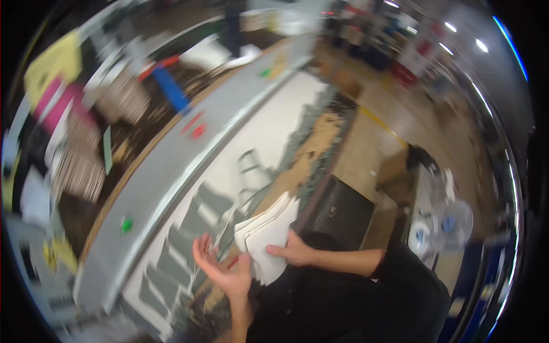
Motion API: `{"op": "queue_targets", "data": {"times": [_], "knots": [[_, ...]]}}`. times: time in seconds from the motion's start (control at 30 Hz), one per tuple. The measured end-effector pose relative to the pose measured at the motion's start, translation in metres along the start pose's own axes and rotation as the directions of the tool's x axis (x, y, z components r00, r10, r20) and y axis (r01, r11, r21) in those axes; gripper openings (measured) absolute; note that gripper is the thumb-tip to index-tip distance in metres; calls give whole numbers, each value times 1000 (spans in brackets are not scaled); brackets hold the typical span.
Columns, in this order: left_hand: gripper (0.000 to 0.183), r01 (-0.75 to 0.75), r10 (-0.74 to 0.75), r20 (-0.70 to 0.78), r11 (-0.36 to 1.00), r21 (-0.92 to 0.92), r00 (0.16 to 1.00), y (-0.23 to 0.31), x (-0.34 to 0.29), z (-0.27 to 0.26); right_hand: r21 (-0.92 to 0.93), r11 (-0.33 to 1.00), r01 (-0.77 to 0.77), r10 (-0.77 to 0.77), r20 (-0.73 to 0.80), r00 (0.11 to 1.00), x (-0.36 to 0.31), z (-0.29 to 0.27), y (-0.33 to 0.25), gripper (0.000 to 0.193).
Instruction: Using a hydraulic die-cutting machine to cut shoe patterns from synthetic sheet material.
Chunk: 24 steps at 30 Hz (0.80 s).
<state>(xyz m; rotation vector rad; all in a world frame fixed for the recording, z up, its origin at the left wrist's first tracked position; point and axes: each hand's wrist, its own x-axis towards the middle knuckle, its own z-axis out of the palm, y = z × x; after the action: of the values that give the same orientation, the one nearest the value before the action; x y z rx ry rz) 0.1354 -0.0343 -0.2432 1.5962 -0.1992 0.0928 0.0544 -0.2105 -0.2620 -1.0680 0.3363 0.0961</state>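
Note:
My right hand (293, 250) grips a small stack of white cut sheet pieces (269, 231) by its right edge, thumb on top. The pieces are slightly fanned out and have shaped, uneven edges. Close to the stack's left side, my left hand (224, 270) is raised with its palm up and fingers spread, holding nothing. Beneath both hands lies a long white sheet (251, 154) with grey-green shaped pieces (171, 257) along it. Motion blur hides finer detail.
A long grey metal beam (171, 151) runs diagonally beyond the sheet. Past it are stacked brown pieces (83, 171) and a blue bar (170, 90). A dark box (337, 212) stands right of the work surface, with clear plastic bottles (452, 226) farther right.

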Motion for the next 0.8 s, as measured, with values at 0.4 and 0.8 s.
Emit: {"op": "queue_targets", "data": {"times": [0.4,0.8], "knots": [[45,164,-169,363,985,44,916,-42,-2,144,296,801,520,-554,37,832,53,-121,-69,75],[52,-281,-20,499,805,522,867,-101,4,261,-831,288,477,70,515,855,112,-327,-106,61]]}}
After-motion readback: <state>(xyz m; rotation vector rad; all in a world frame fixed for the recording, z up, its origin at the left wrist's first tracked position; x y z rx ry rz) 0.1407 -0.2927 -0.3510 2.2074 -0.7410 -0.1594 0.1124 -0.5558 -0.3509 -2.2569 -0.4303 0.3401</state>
